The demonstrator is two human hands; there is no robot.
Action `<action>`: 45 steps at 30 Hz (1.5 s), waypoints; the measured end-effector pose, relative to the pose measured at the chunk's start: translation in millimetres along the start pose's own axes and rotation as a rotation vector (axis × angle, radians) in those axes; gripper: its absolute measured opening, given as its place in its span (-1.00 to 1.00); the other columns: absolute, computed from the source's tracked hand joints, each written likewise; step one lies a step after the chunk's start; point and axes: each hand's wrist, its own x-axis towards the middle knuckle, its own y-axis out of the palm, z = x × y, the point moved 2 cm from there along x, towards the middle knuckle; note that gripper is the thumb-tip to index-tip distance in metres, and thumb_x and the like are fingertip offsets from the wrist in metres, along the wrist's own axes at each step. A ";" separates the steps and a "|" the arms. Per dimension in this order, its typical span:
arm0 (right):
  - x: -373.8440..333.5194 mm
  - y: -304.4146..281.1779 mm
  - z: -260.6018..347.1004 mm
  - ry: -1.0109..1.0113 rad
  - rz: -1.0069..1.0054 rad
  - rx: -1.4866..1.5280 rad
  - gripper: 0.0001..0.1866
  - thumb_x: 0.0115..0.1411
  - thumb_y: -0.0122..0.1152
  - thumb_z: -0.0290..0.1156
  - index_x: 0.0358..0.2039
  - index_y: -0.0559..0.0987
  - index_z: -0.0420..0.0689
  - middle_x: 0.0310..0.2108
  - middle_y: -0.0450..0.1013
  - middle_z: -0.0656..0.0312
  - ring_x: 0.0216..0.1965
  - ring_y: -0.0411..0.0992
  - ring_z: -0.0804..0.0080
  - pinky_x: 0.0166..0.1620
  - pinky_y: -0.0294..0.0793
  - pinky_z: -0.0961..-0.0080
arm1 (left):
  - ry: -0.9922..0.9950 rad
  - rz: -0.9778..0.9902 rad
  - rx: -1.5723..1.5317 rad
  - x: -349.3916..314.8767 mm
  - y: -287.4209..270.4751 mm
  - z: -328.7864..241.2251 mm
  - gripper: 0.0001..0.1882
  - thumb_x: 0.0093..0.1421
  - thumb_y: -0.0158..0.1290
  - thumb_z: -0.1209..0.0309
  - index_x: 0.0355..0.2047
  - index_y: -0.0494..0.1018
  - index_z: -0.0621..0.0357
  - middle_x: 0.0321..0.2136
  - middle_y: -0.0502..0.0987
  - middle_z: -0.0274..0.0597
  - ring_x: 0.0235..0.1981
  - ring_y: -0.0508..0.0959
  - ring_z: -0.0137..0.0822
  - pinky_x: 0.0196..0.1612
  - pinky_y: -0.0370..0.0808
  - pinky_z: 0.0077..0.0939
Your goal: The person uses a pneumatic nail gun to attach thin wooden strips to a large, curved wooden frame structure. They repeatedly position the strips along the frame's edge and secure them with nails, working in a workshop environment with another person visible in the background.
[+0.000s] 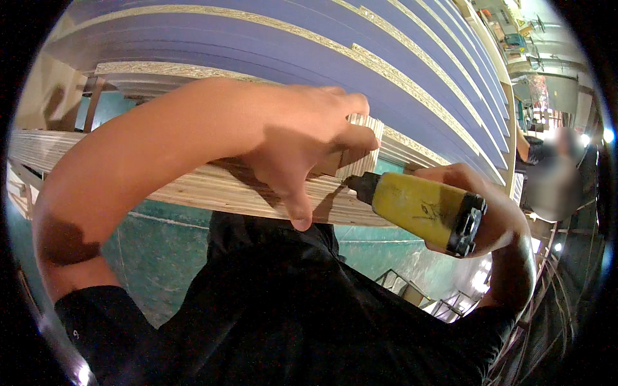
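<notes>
My left hand point(302, 135) reaches across a long light-wood beam point(206, 190) and is closed on a short ribbed wooden block point(367, 128). Its fingertips curl over the block's right side, and the thumb presses on the beam's near edge. Held in my right hand point(502, 222) is a yellow-and-black nail gun point(418, 209), lying nearly level. The dark nose of the tool points left, at the beam close by the block's lower end; whether it touches is unclear. My right fingers are mostly hidden behind the tool's body.
Several purple-faced particleboard panels point(257, 48) stand on edge in rows beyond the beam. Green floor point(167, 257) shows below it. Metal frames point(412, 289) are at the lower right. Another person point(553, 174) is at the far right, near cluttered benches.
</notes>
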 end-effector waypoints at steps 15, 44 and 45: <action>-19.5 -9.3 -30.4 -0.128 0.029 -0.221 -0.35 -0.25 0.49 -0.42 -0.03 0.57 -0.18 -0.19 0.58 0.05 -0.12 0.57 0.11 -0.03 0.52 0.30 | 0.005 0.025 0.033 7.6 -7.4 -10.1 0.18 -0.36 0.57 0.08 0.30 0.32 0.20 0.23 0.26 0.16 0.23 0.35 0.17 0.28 0.38 -0.10; -341.5 -149.4 -433.6 -0.301 -0.022 -0.157 -0.28 -0.19 0.58 -0.19 0.00 0.56 -0.23 -0.20 0.54 -0.05 -0.18 0.58 -0.03 -0.15 0.55 0.25 | -0.185 0.066 0.397 392.5 105.4 -147.6 0.05 -0.04 0.39 -0.10 0.35 0.25 0.19 0.38 0.15 0.28 0.35 0.26 0.31 0.36 0.26 0.11; -321.5 -159.4 -437.6 -0.337 0.029 -0.178 -0.27 -0.19 0.59 -0.22 0.02 0.56 -0.23 -0.17 0.55 -0.06 -0.15 0.59 -0.02 -0.10 0.57 0.27 | -0.134 0.009 0.396 405.4 120.8 -148.5 0.11 -0.08 0.41 -0.14 0.35 0.23 0.20 0.36 0.17 0.28 0.33 0.27 0.30 0.36 0.26 0.10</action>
